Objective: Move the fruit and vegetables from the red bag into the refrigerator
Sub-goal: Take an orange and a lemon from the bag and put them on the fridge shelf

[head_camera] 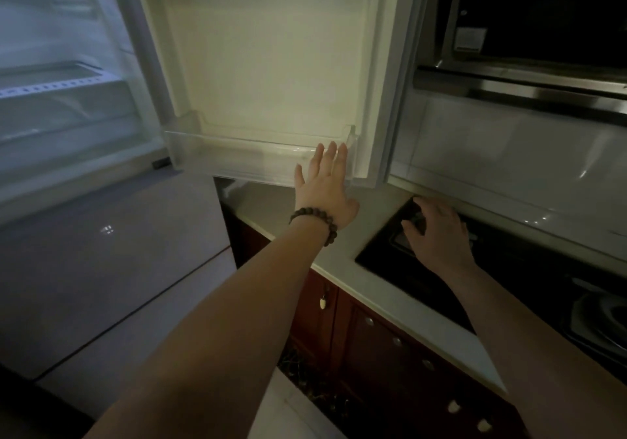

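The fridge [68, 99] stands open in front of you, with its shelves on the left side of the view, and its door [264, 48] is swung out toward the counter [339, 235]. No fruit or vegetables show on the shelves you can see, and the red bag is not in view at all, so I judge that the moving has not started, or that the bag waits somewhere behind you. Your left hand [324, 187] is flat, with the fingers straight and spread a little, and the fingertips lie on the front of the clear door bin [237, 157]; it holds nothing. I think the hand is there to keep the door wide, so the door does not swing back while you fetch the food. The bin looks empty, so it may take small fruit. Your right hand [437, 235] rests on the dark stove [390, 265] at its near corner, with the fingers curled down over something dark and small; I cannot tell whether it grips this thing or only leans on it. It seems to support your body while you reach. A bead bracelet [314, 221] sits on your left wrist. Under the counter there are red-brown cabinets [373, 343] with round knobs.
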A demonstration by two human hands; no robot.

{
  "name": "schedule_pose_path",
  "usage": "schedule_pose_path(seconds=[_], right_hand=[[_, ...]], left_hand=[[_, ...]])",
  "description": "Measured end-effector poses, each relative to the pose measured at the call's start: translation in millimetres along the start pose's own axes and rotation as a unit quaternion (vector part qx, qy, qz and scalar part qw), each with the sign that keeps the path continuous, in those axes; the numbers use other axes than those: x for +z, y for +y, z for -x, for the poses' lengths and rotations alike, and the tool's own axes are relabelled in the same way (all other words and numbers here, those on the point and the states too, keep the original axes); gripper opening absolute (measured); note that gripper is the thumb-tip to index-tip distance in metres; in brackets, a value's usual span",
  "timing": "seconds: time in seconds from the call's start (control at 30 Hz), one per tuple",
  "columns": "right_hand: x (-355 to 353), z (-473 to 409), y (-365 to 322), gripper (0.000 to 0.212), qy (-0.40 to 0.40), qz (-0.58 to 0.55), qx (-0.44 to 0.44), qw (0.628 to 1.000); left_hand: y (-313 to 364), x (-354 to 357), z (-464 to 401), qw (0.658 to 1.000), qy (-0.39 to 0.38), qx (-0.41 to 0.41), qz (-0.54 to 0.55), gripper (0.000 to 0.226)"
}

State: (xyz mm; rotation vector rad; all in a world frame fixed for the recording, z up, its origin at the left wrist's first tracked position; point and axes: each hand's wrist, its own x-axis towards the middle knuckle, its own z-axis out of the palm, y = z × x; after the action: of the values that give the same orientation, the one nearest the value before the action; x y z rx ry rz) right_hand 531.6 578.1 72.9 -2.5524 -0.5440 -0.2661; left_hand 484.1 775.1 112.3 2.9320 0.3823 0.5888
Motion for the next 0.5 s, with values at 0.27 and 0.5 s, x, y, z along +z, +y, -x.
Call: schedule_pose_path(seconds=[0.27, 0.5], right_hand=[[-6, -5, -3, 0.051, 0.017, 0.015, 0.009, 1.000], [-28, 4, 16, 0.052, 0.045, 0.047, 0.022, 0.998]], left_hand=[[-4, 3, 1, 1.000, 0.013, 0.021, 0.007, 0.089], [29, -10, 0, 0.993, 0.063, 0.099, 0.029, 0.087]])
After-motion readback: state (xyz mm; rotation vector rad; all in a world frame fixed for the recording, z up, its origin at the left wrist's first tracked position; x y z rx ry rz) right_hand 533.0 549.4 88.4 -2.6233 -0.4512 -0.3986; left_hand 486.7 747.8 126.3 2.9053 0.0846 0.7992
